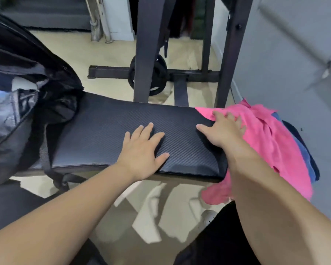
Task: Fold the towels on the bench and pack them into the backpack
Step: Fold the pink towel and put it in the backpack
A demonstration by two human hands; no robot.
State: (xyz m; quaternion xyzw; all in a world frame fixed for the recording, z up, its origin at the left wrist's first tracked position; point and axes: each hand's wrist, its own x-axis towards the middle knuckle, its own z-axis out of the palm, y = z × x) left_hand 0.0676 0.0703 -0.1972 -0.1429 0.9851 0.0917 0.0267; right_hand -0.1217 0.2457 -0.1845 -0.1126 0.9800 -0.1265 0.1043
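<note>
A black padded bench (107,131) runs across the middle of the view. My left hand (143,150) lies flat on its pad, fingers spread, holding nothing. My right hand (222,129) rests at the pad's right end, with its fingers touching the edge of a crumpled pink towel (271,148) that drapes over the end and hangs down. A blue towel (304,152) lies under the pink one, mostly hidden. A black backpack (27,104) stands open at the bench's left end, showing a shiny grey lining.
Behind the bench stands a black steel rack (231,54) with a weight plate (153,75) leaning at its base. A grey wall (294,64) closes the right side. Beige floor (107,54) lies beyond the bench and below it, with stairs at far left.
</note>
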